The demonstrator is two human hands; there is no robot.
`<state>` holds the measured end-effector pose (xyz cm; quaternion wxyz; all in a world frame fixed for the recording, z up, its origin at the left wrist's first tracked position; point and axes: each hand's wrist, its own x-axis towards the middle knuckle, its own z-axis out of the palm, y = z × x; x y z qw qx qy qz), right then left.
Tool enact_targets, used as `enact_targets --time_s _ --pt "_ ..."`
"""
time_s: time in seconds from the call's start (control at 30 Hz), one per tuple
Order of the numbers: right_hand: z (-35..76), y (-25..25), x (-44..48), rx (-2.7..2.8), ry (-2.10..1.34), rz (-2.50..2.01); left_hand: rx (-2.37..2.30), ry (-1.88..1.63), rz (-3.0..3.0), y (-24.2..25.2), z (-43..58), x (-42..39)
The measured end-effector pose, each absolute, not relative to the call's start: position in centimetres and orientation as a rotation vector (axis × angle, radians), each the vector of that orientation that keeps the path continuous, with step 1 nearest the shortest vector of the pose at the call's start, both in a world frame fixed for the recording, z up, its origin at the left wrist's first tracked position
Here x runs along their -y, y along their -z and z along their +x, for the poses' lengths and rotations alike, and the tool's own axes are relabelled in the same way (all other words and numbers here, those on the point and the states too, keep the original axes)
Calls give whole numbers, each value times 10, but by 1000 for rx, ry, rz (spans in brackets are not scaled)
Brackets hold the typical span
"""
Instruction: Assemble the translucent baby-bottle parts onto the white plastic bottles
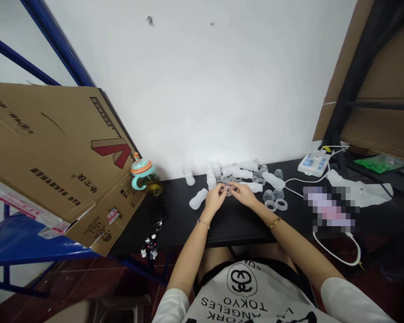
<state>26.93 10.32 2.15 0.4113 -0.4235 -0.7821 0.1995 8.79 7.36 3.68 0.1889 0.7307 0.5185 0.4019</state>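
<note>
My left hand point(215, 197) and my right hand point(244, 194) meet over the black table point(229, 224), fingers pinched together on a small clear plastic ring point(228, 190). Around them lie several white translucent bottles point(198, 198) and several clear rings and caps point(276, 205). One bottle point(273, 180) lies just right of my right hand.
A large cardboard box point(54, 152) leans over the table's left end. A teal and orange sippy cup point(143, 176) stands by it, with a black phone point(158, 211) and a charm nearby. A white power strip point(313, 162) with cables sits at the right.
</note>
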Motion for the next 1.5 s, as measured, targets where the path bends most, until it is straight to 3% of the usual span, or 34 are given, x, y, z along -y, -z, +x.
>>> enact_targets --time_s 1.5 --pt "268 -17 -104 2074 -400 -1040 -1549 -1070 2201 -35 88 -74"
